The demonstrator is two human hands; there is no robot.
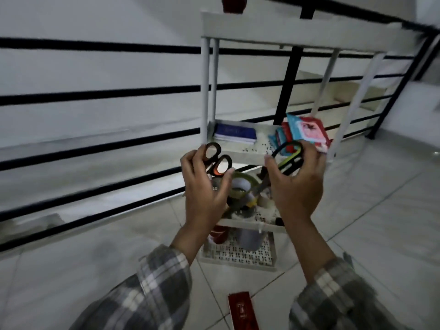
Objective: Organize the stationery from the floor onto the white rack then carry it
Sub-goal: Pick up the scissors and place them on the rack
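Observation:
The white rack (pixel 281 29) stands by a black railing, with several perforated shelves. My left hand (pixel 204 186) grips black scissors with orange-lined handles (pixel 217 160). My right hand (pixel 297 184) grips black scissors with green-lined handles (pixel 289 156), blades pointing down and left. Both pairs hover in front of the rack's middle shelves. A blue notebook (pixel 235 133) and colourful packets (pixel 307 133) lie on the upper shelf. Tape rolls (pixel 242 186) and other small items sit on the shelf below, partly hidden by my hands.
A red flat packet (pixel 242 310) lies on the tiled floor near my body. A red cup (pixel 219 233) and a grey container (pixel 251 239) sit on the lowest shelf. A dark red object (pixel 234 3) stands on the rack's top. Black railing bars (pixel 100 91) run behind.

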